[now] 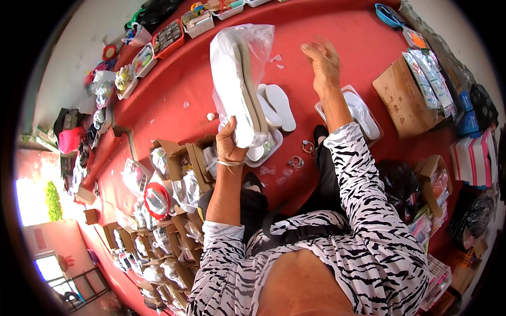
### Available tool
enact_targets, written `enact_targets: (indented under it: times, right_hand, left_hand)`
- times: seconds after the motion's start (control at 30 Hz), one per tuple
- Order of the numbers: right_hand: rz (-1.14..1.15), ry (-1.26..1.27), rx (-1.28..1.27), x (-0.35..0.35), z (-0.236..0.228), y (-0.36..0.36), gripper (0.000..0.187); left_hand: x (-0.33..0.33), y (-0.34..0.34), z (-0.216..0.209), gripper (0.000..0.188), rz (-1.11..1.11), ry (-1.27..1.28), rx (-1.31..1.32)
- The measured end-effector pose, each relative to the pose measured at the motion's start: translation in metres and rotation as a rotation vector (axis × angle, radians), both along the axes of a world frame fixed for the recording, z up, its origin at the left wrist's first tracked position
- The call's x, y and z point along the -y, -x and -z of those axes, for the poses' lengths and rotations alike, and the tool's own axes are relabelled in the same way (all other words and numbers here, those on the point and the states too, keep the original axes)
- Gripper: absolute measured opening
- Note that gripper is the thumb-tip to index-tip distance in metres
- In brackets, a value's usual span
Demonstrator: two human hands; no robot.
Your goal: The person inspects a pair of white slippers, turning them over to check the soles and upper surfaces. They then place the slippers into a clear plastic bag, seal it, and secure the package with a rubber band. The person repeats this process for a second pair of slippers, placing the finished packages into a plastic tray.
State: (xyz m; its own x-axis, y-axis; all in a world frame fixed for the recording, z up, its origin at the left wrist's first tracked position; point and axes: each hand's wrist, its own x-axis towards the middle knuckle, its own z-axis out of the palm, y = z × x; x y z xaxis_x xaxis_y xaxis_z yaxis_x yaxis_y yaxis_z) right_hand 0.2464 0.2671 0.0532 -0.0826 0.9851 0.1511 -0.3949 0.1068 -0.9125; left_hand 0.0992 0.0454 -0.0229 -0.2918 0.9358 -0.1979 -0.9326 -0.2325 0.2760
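My left hand is closed round the lower end of a clear plastic bag with a pair of slippers inside, white with beige edges, held upright. My right hand is raised to the right of the bag and apart from it. Its fingers are loosely spread and slightly blurred, with nothing seen in them. Behind the bag lie white slipper-shaped soles, partly overlapping. Under the bag's lower end is a white tray, mostly hidden. Right of it, under my right forearm, a second tray holds more white soles.
Two small rings, perhaps tape rolls, lie on the red floor among plastic scraps. An open cardboard box with packets stands at right. Several small boxes of bagged goods crowd the left; filled baskets line the far ledge.
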Motion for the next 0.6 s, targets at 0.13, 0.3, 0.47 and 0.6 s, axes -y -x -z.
enact_targets:
  times: [0.13,0.3,0.47,0.6]
  right_hand:
    - [-0.116,-0.073,-0.093,0.015,-0.017,0.017,0.039]
    - [-0.310,-0.272,0.099,0.018,-0.011,0.016,0.009]
    - [-0.683,-0.485,0.475,0.038,-0.006,0.013,0.009]
    - [-0.407,-0.685,0.601,0.046,0.011,0.025,0.016]
  left_hand:
    - [-0.002,-0.010,0.001,0.039,0.020,-0.021,-0.057]
    - [-0.007,-0.021,0.004,0.041,-0.006,0.096,-0.181]
    - [-0.012,-0.013,0.010,0.041,0.013,0.133,-0.236]
    - [-0.021,-0.035,-0.009,0.042,0.006,0.146,-0.396]
